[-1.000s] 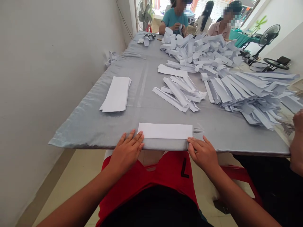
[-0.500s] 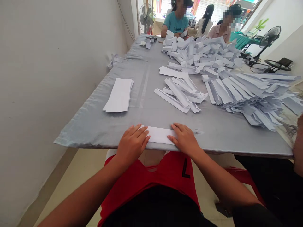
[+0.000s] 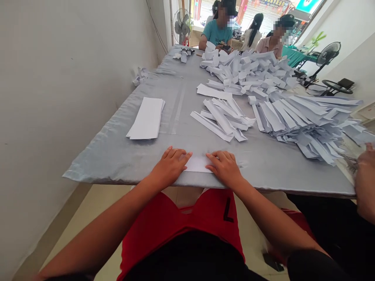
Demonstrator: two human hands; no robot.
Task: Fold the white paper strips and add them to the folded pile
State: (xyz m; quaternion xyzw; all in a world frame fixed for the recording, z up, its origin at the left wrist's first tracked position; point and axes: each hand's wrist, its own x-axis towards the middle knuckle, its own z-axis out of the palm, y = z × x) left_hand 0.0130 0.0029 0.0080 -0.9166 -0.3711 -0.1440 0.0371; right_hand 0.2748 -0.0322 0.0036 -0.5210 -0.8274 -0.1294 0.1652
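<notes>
A white paper strip (image 3: 198, 164) lies near the table's front edge, between my two hands. My left hand (image 3: 172, 164) covers its left end, thumb and fingers bent together on the paper. Over the right end rests my right hand (image 3: 224, 166), its fingers curled onto the strip in the same way. Both hands grip the paper, and its ends are hidden under them. Beyond my left hand is a flat stack of white paper (image 3: 146, 118). Several folded strips (image 3: 224, 117) lie loosely beyond my right hand.
The grey cloth-covered table (image 3: 111, 156) meets a wall on the left. A big fanned pile of folded papers (image 3: 304, 121) is at the right, with a heap of paper pieces (image 3: 249, 66) behind. People sit at the far end; a person's hand (image 3: 366, 168) shows at the right edge.
My hands have moved slightly forward and closer together, and less of the strip shows between them. At the right edge, the other person's hand shows more. The view has shifted slightly.
</notes>
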